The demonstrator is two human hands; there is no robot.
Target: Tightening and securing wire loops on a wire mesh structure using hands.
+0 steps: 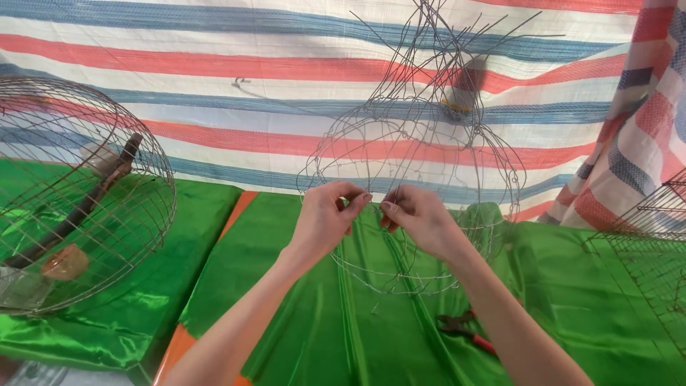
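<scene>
Two bare forearms come up from the bottom edge, nearest the camera, over the worktop, which is draped in shiny green cloth with an orange strip showing at a seam. Left hand pinched shut, thumb and forefinger gripping a thin wire of the wire frame. Right hand likewise pinched on the same frame's wire, just beside the left; fingertips of the two nearly touch. Wire frame is a rounded, half-built cage of thin grey wire, standing upright at mid-worktop straight ahead of the hands, lower loops resting on the green cloth, loose wire ends fanning out from a bunched neck at the top. Cannot tell exactly which strand each hand has. Red-handled pliers lie flat on the cloth, near the right forearm, not touched. Far left: a finished round wire cage lying on its side on the cloth, with a dark stick and a small brownish cup inside it. Far right: edge of a flat-sided wire mesh cage, well apart from the hands. Behind everything hangs a striped tarp, red, blue and white bands, with a fold of it hanging down at the right edge.
</scene>
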